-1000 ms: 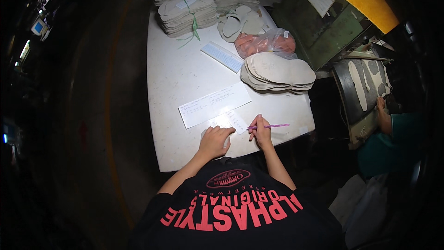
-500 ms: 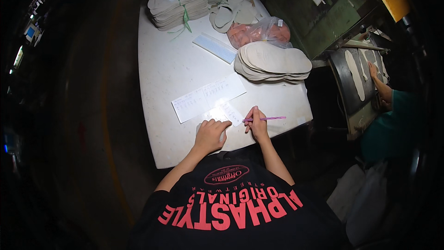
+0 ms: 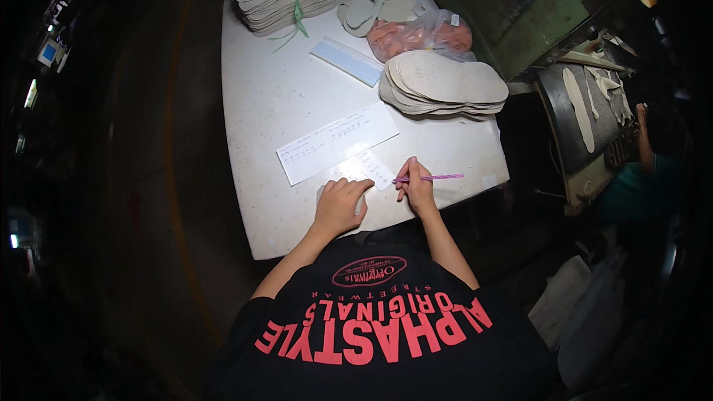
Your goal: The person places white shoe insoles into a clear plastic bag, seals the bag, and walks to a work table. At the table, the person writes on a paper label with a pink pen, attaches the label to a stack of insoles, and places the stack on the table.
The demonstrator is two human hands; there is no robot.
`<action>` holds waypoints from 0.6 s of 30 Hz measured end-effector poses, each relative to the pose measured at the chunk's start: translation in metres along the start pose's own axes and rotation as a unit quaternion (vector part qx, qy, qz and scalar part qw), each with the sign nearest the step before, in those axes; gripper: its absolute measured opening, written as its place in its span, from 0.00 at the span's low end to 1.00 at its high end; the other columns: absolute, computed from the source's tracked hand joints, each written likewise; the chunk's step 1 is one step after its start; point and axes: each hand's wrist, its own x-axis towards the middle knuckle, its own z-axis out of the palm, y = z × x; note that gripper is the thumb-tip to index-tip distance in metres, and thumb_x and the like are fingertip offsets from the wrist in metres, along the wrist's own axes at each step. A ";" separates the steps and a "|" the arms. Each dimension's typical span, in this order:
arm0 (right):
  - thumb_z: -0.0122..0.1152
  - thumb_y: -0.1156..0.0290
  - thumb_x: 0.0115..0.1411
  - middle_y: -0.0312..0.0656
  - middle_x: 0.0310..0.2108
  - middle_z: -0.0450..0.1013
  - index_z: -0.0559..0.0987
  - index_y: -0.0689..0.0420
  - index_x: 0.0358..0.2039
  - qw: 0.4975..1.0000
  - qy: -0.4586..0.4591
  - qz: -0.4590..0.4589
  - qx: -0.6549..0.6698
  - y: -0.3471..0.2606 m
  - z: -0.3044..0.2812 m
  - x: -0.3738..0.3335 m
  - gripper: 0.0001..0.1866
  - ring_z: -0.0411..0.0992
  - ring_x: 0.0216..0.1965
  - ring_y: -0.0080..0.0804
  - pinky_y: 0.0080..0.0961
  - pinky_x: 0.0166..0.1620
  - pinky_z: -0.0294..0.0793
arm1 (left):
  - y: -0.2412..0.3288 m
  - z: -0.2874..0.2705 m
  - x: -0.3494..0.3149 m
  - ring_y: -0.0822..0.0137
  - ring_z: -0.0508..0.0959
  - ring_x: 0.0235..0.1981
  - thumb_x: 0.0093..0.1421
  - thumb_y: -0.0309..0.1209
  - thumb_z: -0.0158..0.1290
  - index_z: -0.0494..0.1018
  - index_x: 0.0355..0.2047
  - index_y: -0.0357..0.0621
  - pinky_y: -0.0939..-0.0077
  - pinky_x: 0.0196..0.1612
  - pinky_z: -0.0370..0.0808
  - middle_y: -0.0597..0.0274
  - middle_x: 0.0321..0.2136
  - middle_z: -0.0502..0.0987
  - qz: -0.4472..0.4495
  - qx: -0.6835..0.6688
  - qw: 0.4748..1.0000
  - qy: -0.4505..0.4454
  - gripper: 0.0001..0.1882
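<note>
My right hand (image 3: 418, 189) grips a purple striped pen (image 3: 448, 176), its tip at the right edge of a small white paper slip (image 3: 373, 171) covered in handwriting. Flat on the table, my left hand (image 3: 342, 206) rests with its fingers spread and its index fingertip by the slip's lower edge. Something pale shows partly under that hand; its kind is hidden. Just beyond the slip lies a wider white sheet (image 3: 306, 157) with handwritten lines, touching or overlapping it.
The white table (image 3: 256, 96) bears a stack of grey sole-shaped pieces (image 3: 449, 85), a plastic bag of orange pieces (image 3: 420, 36), a pale blue strip-like pad (image 3: 345, 62) and tied stacks (image 3: 286, 1). At right, a co-worker's hand (image 3: 642, 113) is beside a dark work board (image 3: 553, 96).
The pen tip has stayed near the slip's edge, and my left hand has barely moved. The co-worker's hand has drawn back from the pieces on the dark board. The whole view has shifted slightly.
</note>
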 end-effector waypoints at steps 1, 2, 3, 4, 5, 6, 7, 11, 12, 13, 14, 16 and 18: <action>0.39 0.47 0.81 0.42 0.19 0.70 0.72 0.60 0.30 1.000 -0.005 0.009 0.001 -0.001 0.000 0.001 0.31 0.65 0.15 0.22 0.22 0.16 0.74 | 0.000 0.000 0.000 0.59 0.78 0.37 0.57 0.28 0.60 0.80 0.51 0.52 0.61 0.43 0.70 0.64 0.35 0.82 0.000 -0.001 1.000 0.003 0.20; 0.39 0.47 0.81 0.42 0.19 0.70 0.72 0.60 0.30 1.000 -0.009 0.014 0.003 -0.001 -0.001 0.001 0.31 0.65 0.15 0.22 0.22 0.16 0.74 | 0.000 0.000 0.000 0.59 0.78 0.37 0.57 0.28 0.60 0.80 0.51 0.52 0.61 0.43 0.70 0.64 0.35 0.82 -0.002 -0.002 1.000 0.001 0.20; 0.39 0.47 0.81 0.42 0.19 0.70 0.72 0.60 0.30 1.000 -0.012 0.019 0.010 -0.002 -0.001 0.002 0.31 0.64 0.14 0.22 0.23 0.16 0.74 | -0.001 0.000 0.000 0.59 0.78 0.37 0.57 0.28 0.60 0.80 0.51 0.52 0.61 0.43 0.70 0.64 0.35 0.82 -0.004 -0.003 1.000 -0.001 0.20; 0.39 0.47 0.81 0.42 0.19 0.70 0.72 0.60 0.30 1.000 -0.015 0.021 0.017 -0.002 -0.001 0.002 0.31 0.63 0.14 0.22 0.23 0.16 0.74 | -0.001 0.001 0.000 0.59 0.78 0.37 0.57 0.28 0.60 0.80 0.51 0.52 0.61 0.43 0.70 0.64 0.35 0.82 -0.007 -0.004 1.000 -0.002 0.20; 0.39 0.47 0.81 0.42 0.19 0.70 0.72 0.60 0.30 0.999 -0.014 0.025 0.024 -0.002 -0.001 0.003 0.31 0.63 0.14 0.21 0.23 0.16 0.74 | -0.001 0.001 -0.001 0.59 0.78 0.37 0.57 0.27 0.60 0.80 0.51 0.52 0.61 0.43 0.70 0.65 0.35 0.82 -0.007 -0.006 1.000 -0.001 0.20; 0.39 0.47 0.81 0.42 0.19 0.70 0.72 0.60 0.30 0.999 -0.015 0.022 0.026 -0.003 -0.001 0.003 0.30 0.62 0.14 0.21 0.23 0.15 0.75 | -0.002 0.001 -0.001 0.59 0.78 0.37 0.56 0.27 0.60 0.80 0.51 0.52 0.61 0.43 0.70 0.65 0.35 0.82 -0.007 -0.010 1.000 0.001 0.20; 0.38 0.48 0.81 0.42 0.19 0.70 0.72 0.60 0.30 0.999 -0.012 0.021 0.027 -0.003 -0.002 0.004 0.30 0.62 0.14 0.21 0.23 0.15 0.75 | -0.002 0.001 -0.001 0.59 0.78 0.37 0.56 0.27 0.60 0.80 0.51 0.53 0.60 0.43 0.70 0.65 0.35 0.82 -0.007 -0.013 1.000 0.002 0.21; 0.39 0.48 0.81 0.43 0.20 0.70 0.73 0.62 0.29 0.999 -0.008 0.027 0.031 -0.003 -0.003 0.004 0.32 0.67 0.14 0.26 0.25 0.16 0.74 | -0.003 0.002 -0.001 0.59 0.78 0.37 0.54 0.27 0.60 0.80 0.51 0.53 0.60 0.43 0.70 0.65 0.35 0.82 0.005 0.002 1.000 0.000 0.22; 0.40 0.48 0.81 0.43 0.20 0.70 0.73 0.62 0.29 0.999 -0.014 0.023 0.036 -0.004 -0.003 0.004 0.32 0.67 0.14 0.26 0.25 0.16 0.74 | -0.003 0.002 -0.001 0.59 0.78 0.37 0.54 0.27 0.60 0.80 0.51 0.53 0.60 0.42 0.70 0.65 0.35 0.82 0.005 0.005 1.000 -0.001 0.22; 0.40 0.48 0.81 0.43 0.20 0.70 0.73 0.62 0.30 0.999 -0.014 0.024 0.039 -0.004 -0.004 0.004 0.31 0.66 0.14 0.26 0.25 0.16 0.75 | -0.003 0.002 -0.001 0.59 0.78 0.37 0.54 0.27 0.60 0.80 0.51 0.53 0.60 0.42 0.70 0.65 0.35 0.82 0.006 0.007 1.000 -0.002 0.22; 0.40 0.48 0.81 0.43 0.20 0.70 0.73 0.62 0.30 0.999 -0.014 0.024 0.041 -0.004 -0.004 0.003 0.31 0.66 0.14 0.26 0.25 0.16 0.75 | -0.003 0.003 -0.002 0.59 0.78 0.37 0.54 0.27 0.60 0.80 0.51 0.53 0.60 0.42 0.70 0.65 0.35 0.82 0.007 0.012 1.000 -0.002 0.22; 0.40 0.48 0.81 0.43 0.20 0.70 0.73 0.62 0.30 0.999 -0.016 0.018 0.041 -0.005 -0.005 0.003 0.31 0.66 0.14 0.26 0.25 0.16 0.75 | -0.003 0.003 -0.002 0.59 0.78 0.36 0.54 0.27 0.60 0.80 0.51 0.52 0.60 0.42 0.69 0.65 0.34 0.81 0.011 0.019 1.000 -0.001 0.22; 0.39 0.48 0.81 0.43 0.20 0.70 0.73 0.62 0.30 0.999 -0.018 0.016 0.042 -0.005 -0.004 0.003 0.31 0.63 0.14 0.23 0.25 0.16 0.76 | -0.003 0.003 -0.002 0.59 0.78 0.36 0.54 0.27 0.60 0.80 0.51 0.52 0.60 0.41 0.69 0.65 0.34 0.81 0.014 0.018 1.000 0.003 0.22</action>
